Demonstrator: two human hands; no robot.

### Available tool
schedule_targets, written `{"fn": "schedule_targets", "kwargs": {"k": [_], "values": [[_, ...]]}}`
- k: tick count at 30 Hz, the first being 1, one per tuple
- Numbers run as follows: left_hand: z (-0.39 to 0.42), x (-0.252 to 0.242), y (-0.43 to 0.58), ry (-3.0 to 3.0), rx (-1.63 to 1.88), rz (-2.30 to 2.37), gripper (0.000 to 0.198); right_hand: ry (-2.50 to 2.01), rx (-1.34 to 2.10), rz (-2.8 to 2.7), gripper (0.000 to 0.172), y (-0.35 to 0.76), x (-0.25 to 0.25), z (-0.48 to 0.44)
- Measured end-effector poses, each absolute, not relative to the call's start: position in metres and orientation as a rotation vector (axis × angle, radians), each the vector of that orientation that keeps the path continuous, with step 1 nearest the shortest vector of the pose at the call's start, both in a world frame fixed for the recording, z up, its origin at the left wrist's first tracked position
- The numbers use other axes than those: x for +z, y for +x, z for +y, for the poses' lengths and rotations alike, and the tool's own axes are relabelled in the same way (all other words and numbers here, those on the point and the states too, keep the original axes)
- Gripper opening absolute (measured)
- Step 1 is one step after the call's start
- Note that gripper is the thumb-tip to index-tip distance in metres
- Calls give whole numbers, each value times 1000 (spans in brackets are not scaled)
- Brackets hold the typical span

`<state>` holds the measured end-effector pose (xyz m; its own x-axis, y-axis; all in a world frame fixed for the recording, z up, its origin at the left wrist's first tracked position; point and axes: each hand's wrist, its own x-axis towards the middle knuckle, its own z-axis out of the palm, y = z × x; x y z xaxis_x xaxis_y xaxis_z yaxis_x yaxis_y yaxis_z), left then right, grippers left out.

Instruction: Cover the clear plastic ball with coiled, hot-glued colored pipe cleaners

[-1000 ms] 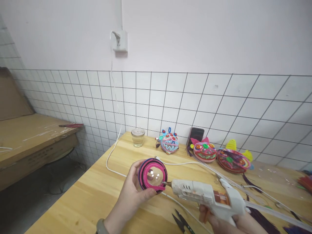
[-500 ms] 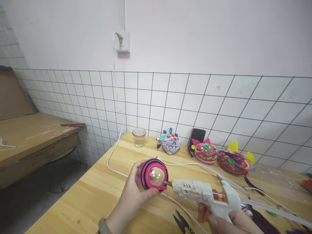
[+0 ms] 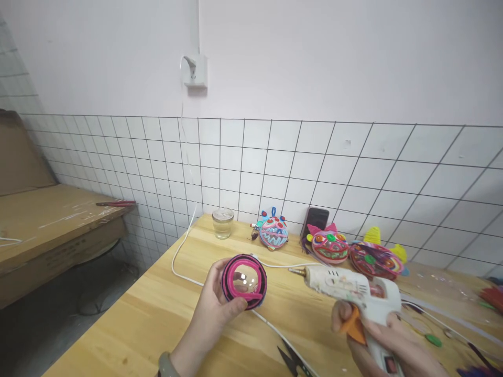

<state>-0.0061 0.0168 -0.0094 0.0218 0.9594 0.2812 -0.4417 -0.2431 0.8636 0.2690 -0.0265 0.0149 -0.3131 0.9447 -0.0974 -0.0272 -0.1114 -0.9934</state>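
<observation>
My left hand point(image 3: 214, 311) is closed round a clear round ball point(image 3: 243, 282) wrapped with rings of pink and dark pipe cleaner, held above the wooden table point(image 3: 157, 319). To the right, my right hand point(image 3: 377, 340) grips a white hot glue gun point(image 3: 351, 290) with an orange trigger. Its metal nozzle points left and stands a short way clear of the ball.
At the table's back edge by the tiled wall are a small glass point(image 3: 222, 222), three colourful pipe-cleaner masks point(image 3: 274, 230) and a dark phone point(image 3: 316, 219). A white cable point(image 3: 181, 262) runs from the wall socket point(image 3: 194, 70) across the table. Small black snips point(image 3: 293, 361) lie near the front edge.
The glue gun's nozzle was touching the ball's lower right rim; my right hand has drawn the gun back to the right and raised it. The ball has barely moved.
</observation>
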Motion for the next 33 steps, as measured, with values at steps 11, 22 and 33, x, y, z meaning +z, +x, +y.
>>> {"fn": "schedule_targets", "kwargs": {"k": [11,22,33], "values": [[21,-17,-3,1039,1582,673,65,-1810,148,-2015,31,289,-25,15],[21,-24,3,1001,1561,692,82,-2062,-132,-2044,40,288,-70,24],[15,-26,11,977,1501,716,88,-2102,-232,-2036,41,282,-79,27]]}}
